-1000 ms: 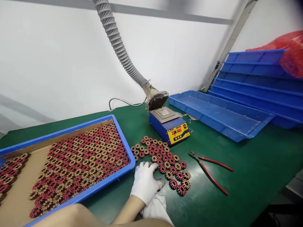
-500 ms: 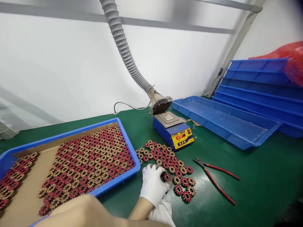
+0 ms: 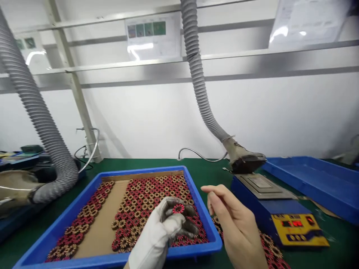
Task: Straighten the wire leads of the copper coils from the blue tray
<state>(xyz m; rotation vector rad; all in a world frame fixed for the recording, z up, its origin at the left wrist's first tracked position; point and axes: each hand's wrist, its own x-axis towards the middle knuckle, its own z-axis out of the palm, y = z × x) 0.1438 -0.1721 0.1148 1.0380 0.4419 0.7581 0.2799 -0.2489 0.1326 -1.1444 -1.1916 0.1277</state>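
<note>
White-gloved left hand: gripping a round red-and-dark wound ring between thumb and bent fingers.
Red ring: sitting in that grip, facing its open centre toward the camera, in front of a rectangular blue plastic tray. Being round, it is showing no long axis; it is lying left of the bare right hand, with the gloved hand the nearer one.
Bare hand: hovering to the right of the ring, apart from it, index finger pointing left; the thumb is resting close to that finger, and whether anything is pinched there cannot be told.
Blue tray: holding packed red and tan rings, with flat brown cardboard showing between a narrow left column and a broad right block.
Loose rings: more red and tan ones are lying on the green tabletop, partly hidden behind the right hand.
Yellow panel: fronting a blue box with red digits, standing right of the bare hand near a grey ribbed hose.
</note>
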